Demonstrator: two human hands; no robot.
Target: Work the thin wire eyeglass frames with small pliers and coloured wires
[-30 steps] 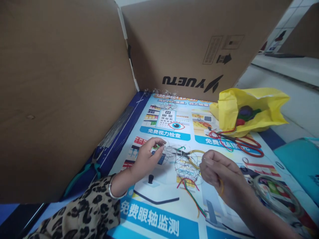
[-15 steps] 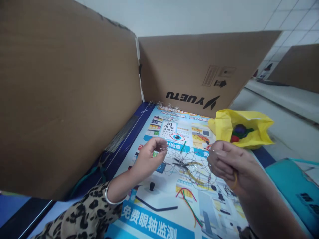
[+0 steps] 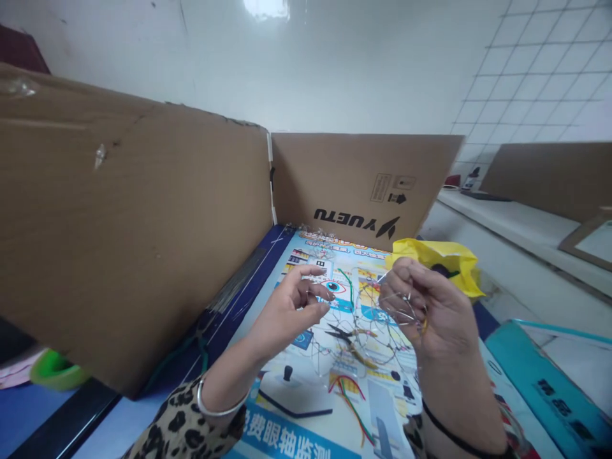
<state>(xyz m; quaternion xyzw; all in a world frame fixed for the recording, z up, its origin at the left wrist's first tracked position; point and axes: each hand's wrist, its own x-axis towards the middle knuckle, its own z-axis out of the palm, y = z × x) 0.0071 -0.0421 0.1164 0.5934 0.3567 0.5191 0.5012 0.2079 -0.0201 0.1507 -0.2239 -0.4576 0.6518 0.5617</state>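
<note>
My right hand (image 3: 433,306) is raised over the poster, its fingers curled round thin silvery wire (image 3: 405,307). To its left, my left hand (image 3: 294,306) hovers with thumb and fingers apart and nothing clearly between them. Below and between the hands spreads a loose tangle of thin bent wire (image 3: 321,357). Small pliers with yellow handles (image 3: 359,357) lie among the loops. A bent green wire (image 3: 352,287) shows just right of my left fingertips. Nearer me are red, green and orange wire strands (image 3: 351,405) and a dark bent strip (image 3: 299,413).
Cardboard walls (image 3: 354,172) enclose the left and back. A yellow bag (image 3: 459,258) stands behind my right hand, and a teal case (image 3: 545,389) is at the right. More wire pieces (image 3: 318,234) sit by the back wall. The printed poster (image 3: 282,440) covers the table.
The view has tilted up, showing more wall. My right hand has turned, so the silvery wire in its fingers now shows. My left fingers have spread apart, and more of the green wire is visible.
</note>
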